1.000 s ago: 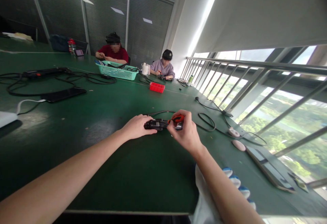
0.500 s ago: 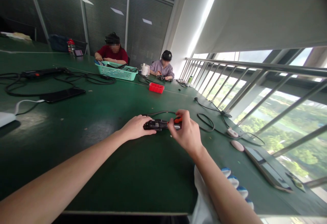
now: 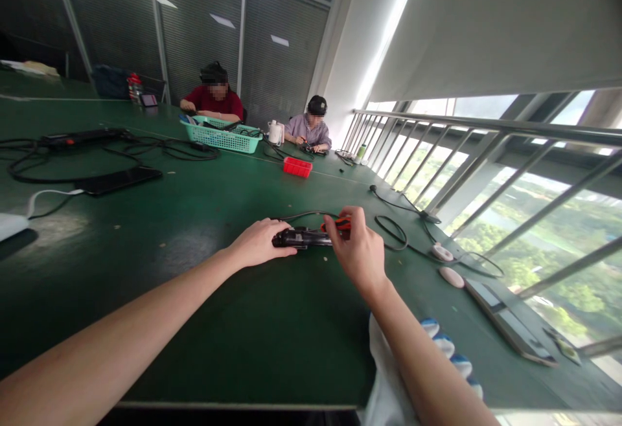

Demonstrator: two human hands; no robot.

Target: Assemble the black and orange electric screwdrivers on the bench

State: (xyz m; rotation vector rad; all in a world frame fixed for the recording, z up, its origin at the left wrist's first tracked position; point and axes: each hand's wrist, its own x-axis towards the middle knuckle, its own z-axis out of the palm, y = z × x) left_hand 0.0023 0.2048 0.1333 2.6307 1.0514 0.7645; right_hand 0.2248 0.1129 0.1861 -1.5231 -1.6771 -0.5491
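Note:
My left hand (image 3: 260, 243) is closed around the left end of a long black device (image 3: 305, 238), which lies on the green table. Its exact kind is not clear from here. In my right hand (image 3: 360, 248) is an orange-and-black screwdriver (image 3: 343, 224), pinched between thumb and fingers over the device's right part. The screwdriver's tip is too small to make out, and my right fingers hide the device's right end. A dark cable (image 3: 311, 213) runs just behind the device.
A white glove with blue fingertips (image 3: 444, 345) lies beneath my right forearm. Toward the railing are cables (image 3: 396, 235) and a tablet-like slab (image 3: 508, 322). A phone (image 3: 119, 180) rests at left. Farther back are a red tray (image 3: 297, 167), a green basket (image 3: 223, 138) and two people.
My right hand has shifted slightly right and the screwdriver has changed its tilt, drawing back from the device's middle. My left hand and the device stay nearly in place.

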